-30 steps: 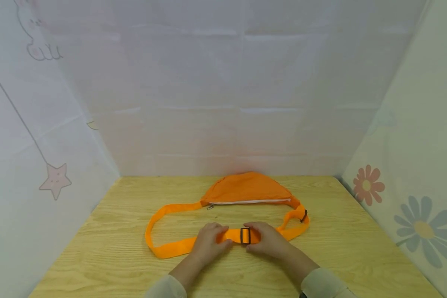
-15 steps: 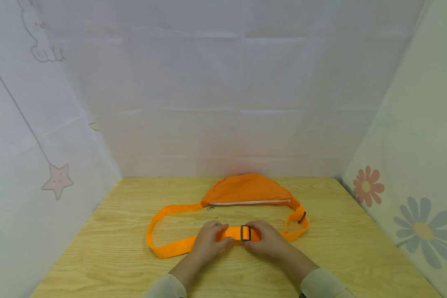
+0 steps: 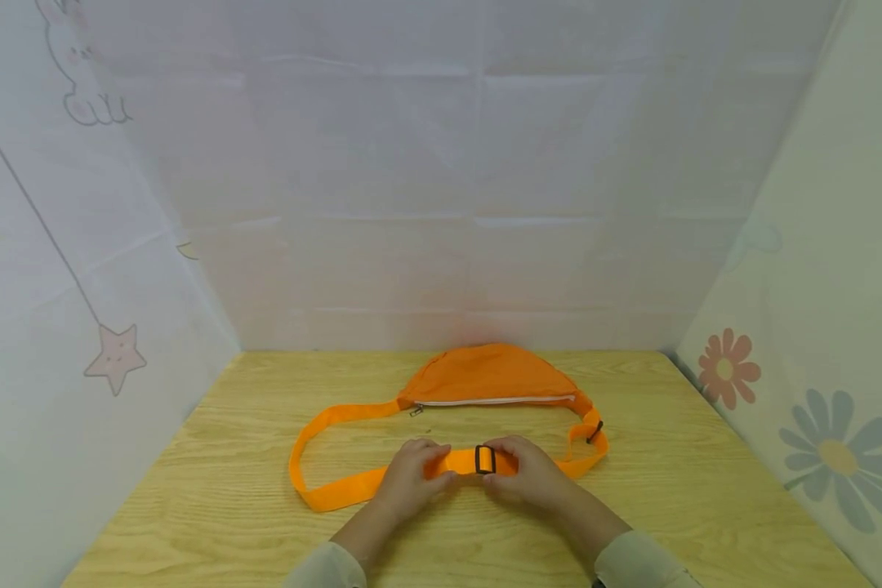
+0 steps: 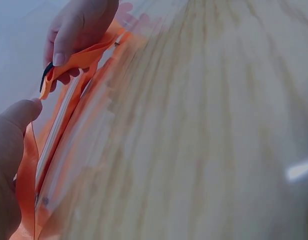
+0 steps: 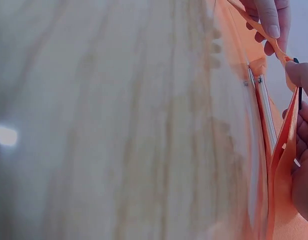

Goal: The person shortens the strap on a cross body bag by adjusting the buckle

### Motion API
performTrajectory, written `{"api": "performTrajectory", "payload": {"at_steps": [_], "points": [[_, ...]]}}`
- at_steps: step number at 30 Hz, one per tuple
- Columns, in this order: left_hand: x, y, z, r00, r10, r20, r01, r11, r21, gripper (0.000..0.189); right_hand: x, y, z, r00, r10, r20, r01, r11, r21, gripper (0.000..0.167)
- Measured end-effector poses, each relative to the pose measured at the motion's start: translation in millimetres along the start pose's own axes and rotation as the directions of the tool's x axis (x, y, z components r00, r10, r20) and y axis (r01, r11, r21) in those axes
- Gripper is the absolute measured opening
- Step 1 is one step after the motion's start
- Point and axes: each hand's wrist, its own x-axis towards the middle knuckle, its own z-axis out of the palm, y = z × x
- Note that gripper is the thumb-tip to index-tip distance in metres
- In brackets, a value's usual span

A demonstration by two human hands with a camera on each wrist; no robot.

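An orange waist bag (image 3: pixel 492 376) lies near the back of the table with its white zipper (image 3: pixel 496 401) facing the front. Its bright orange strap (image 3: pixel 345 490) loops forward. Both hands grip this strap at the front centre, palms facing each other. My left hand (image 3: pixel 412 474) pinches it between thumb and fingers, left of a black slider buckle (image 3: pixel 478 460). Right beside the buckle, my right hand (image 3: pixel 532 474) holds the folded webbing, thumb (image 5: pixel 300 75) at the buckle's edge. In the left wrist view the held strap (image 4: pixel 84 57) shows doubled layers.
A second black slider (image 3: pixel 594 433) sits on the strap's right side, by a small webbing loop. The zipper pull (image 3: pixel 416 411) hangs at the bag's left end. Light wood tabletop (image 3: pixel 213 490) surrounds everything, with patterned cloth walls (image 3: pixel 441 204) behind and at both sides.
Both hands keep their grip on the strap. The buckle is slightly higher, and the webbing loop at the right side has narrowed and drawn away from the right hand.
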Motion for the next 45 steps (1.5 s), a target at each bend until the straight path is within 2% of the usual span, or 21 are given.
{"api": "performTrajectory", "payload": {"at_steps": [6, 10, 14, 23, 27, 32, 38, 45], "points": [[-0.1, -1.7, 0.8, 1.0, 0.022, -0.001, -0.022, 1.0, -0.011, 0.042, -1.5, -1.7, -2.7, 1.0, 0.002, 0.031, -0.004, 0.998, 0.057, 0.048], [-0.1, -3.1, 3.0, 0.999, 0.033, -0.009, -0.033, 0.999, -0.009, 0.041, -2.3, -3.6, -4.9, 0.998, -0.018, 0.055, 0.015, 0.998, 0.055, 0.045], [0.5, -3.4, 4.0, 1.0, 0.026, -0.006, -0.026, 1.0, -0.011, 0.04, -2.2, -5.5, -4.6, 0.998, -0.006, 0.057, 0.002, 0.998, 0.061, 0.045], [0.4, -3.6, 4.3, 0.999, 0.042, -0.008, -0.042, 0.999, -0.012, 0.042, -0.6, -7.4, -2.0, 0.996, 0.074, 0.058, -0.08, 0.992, 0.101, 0.056], [0.3, -4.8, 4.8, 0.999, 0.045, -0.01, -0.045, 0.999, -0.015, 0.043, -0.4, -5.3, -1.3, 0.991, 0.117, 0.059, -0.125, 0.981, 0.146, 0.056], [0.5, -5.2, 4.5, 0.999, 0.038, -0.007, -0.039, 0.999, -0.023, 0.043, 0.2, -2.5, -0.6, 0.991, 0.127, 0.03, -0.131, 0.977, 0.167, 0.058], [-0.4, -4.1, 2.7, 1.0, 0.027, -0.005, -0.027, 0.999, -0.022, 0.044, -1.5, -2.6, -2.4, 0.993, 0.108, 0.046, -0.116, 0.962, 0.247, 0.064], [-1.3, -2.7, 0.2, 1.0, 0.023, -0.008, -0.023, 0.999, -0.035, 0.043, -1.6, -3.6, -2.1, 0.994, 0.107, 0.028, -0.111, 0.972, 0.209, 0.066]]}}
